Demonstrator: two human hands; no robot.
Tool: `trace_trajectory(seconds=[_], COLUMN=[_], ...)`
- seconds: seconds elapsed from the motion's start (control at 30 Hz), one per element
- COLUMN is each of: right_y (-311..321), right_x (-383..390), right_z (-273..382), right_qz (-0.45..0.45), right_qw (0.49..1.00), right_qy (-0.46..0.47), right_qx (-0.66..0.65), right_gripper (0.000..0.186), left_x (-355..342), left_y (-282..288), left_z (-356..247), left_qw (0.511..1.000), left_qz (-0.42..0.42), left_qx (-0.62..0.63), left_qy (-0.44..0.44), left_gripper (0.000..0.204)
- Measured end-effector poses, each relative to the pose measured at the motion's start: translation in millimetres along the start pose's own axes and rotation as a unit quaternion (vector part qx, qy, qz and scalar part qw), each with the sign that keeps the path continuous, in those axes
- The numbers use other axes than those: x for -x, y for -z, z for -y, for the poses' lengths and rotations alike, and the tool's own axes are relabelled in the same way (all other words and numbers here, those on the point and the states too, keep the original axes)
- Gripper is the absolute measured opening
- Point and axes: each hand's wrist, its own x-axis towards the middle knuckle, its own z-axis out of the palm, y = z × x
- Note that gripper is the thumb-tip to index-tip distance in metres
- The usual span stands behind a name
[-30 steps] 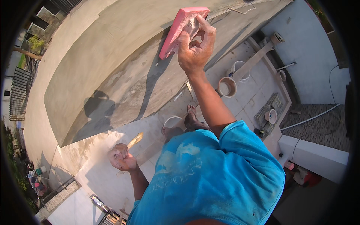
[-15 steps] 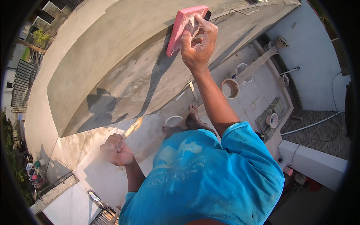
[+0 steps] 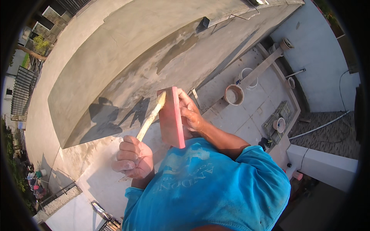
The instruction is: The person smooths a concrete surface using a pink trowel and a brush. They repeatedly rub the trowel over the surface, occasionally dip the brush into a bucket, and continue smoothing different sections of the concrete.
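My left hand (image 3: pixel 133 158) is closed around the pale handle of a brush (image 3: pixel 148 123), which slants up and to the right. The brush's yellowish bristles lie against the upper part of a pink plastering float (image 3: pixel 169 122). My right hand (image 3: pixel 189 114) grips this float from its back side, with the flat face turned toward the brush. Some of the right hand's fingers are hidden behind the float. Beyond both hands rises a grey plastered wall (image 3: pixel 127 73) with darker, damp-looking patches and the shadow of my body on it.
To the right, a brownish bucket (image 3: pixel 234 95) stands by a white bucket (image 3: pixel 249 81) and a long plank (image 3: pixel 264 64). A small round tub (image 3: pixel 279 124) sits farther right. A pale hose (image 3: pixel 320 127) crosses near a white ledge (image 3: pixel 323 163). A black fence (image 3: pixel 24 92) stands far left.
My right hand has brought the float down from the wall to in front of my chest. My left hand has moved right and raised the brush onto the float's face.
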Motion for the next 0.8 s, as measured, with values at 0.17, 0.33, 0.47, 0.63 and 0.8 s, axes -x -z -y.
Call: trace_trajectory(seconds=[0.17,0.33,0.47,0.63,0.8], right_y=[-17.2,-24.7,-43.5,-49.2,-13.0], right_x=[-58.7,-138.0,-138.2,-99.6,-136.1], right_z=[78.5,101.8,46.3,-9.1,69.6], right_qz=[-0.115,-0.223,-0.197,0.001,-0.256], right_qw=[0.887,0.745,0.656,0.582,0.652], right_qy=[0.344,0.464,0.555,0.531,0.503], right_qx=[0.287,0.423,0.472,0.616,0.506], right_gripper=[0.053,0.043,0.041,0.039,0.04], left_x=[24.9,42.3,44.9,45.1,49.8], left_y=[24.3,62.6,81.5,95.9,120.9], left_z=[0.7,-5.1,-14.7,-5.8,-15.5], left_qw=[0.993,0.989,0.986,0.986,0.983], left_qz=[0.099,0.076,0.033,0.014,0.011], left_qx=[0.012,-0.061,-0.123,-0.117,-0.144], left_qy=[0.068,0.108,0.107,0.119,0.115], left_gripper=[0.015,0.005,0.005,0.008,0.01])
